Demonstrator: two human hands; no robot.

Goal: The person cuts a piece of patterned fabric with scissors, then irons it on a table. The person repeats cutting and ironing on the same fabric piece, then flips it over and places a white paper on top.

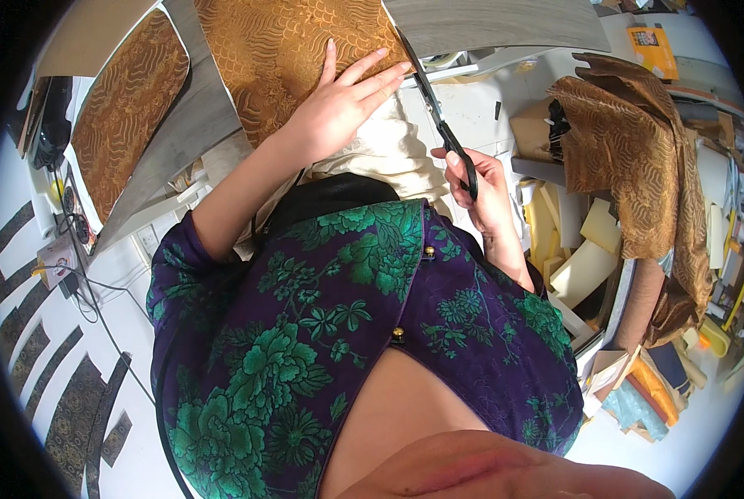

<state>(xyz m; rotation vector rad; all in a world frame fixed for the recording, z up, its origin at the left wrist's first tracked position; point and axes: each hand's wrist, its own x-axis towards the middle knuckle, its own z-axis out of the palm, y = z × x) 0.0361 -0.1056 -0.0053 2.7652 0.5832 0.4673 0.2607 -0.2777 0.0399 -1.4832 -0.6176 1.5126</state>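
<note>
My left hand (336, 112) lies flat with its fingers spread on a piece of golden-brown patterned fabric (280, 50). The piece has pale edges and rests on the grey wood-grain table. In my right hand (484, 187) is a pair of black-handled scissors (438, 116), gripped by the handles. Their long dark blades point away from me and lie along the right edge of the fabric, near my left fingertips. Whether the blades are closed on the edge is hard to tell.
Another brown patterned piece (131, 112) lies at the left on the grey tabletop (193, 125). To the right, more brown fabric (630, 158) drapes over a roll, beside heaped scraps (588, 266). Dark patterned strips (72, 416) lie on the white floor at left, near a cable (114, 324).
</note>
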